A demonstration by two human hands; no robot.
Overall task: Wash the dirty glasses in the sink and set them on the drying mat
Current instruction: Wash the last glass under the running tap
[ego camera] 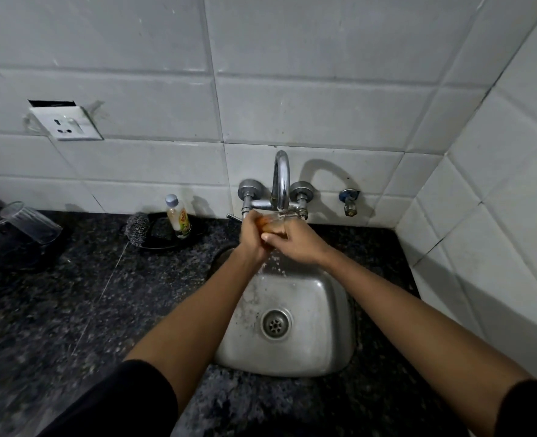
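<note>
The dark speckled stone table [71, 294] is seen to fill the lower part of the view, with a white tiled wall [292, 89] behind it and to the right. A small steel sink [324, 310] is set into the table, and its drain [275, 323] is left uncovered. Over the sink a curved tap [281, 178] is mounted on the wall, and water is seen running from it and splashing down into the basin. At the far left of the table a dark drying mat [18, 257] is laid, and on it an upturned clear glass [29, 220] is leaned; a second one beside it is too dim to be made out surely. Nearer the tap a steel scrubber [138, 229] and a small bottle [178, 217] are kept on a dark tray. Directly beneath the spout a glass [271, 225] is held over the sink, well apart from the mat. The left hand [254, 233] is wrapped round its side, and the right hand [295, 239] is curled against it from the other side, so both grips are clamped on the glass; its rim is largely hidden by the fingers. The rinsing step is judged to be in hand. For the next move, the water would have to be tipped out, the wet glass kept firmly held, carried leftward across the table, and set mouth down on the mat beside the one already there.
</note>
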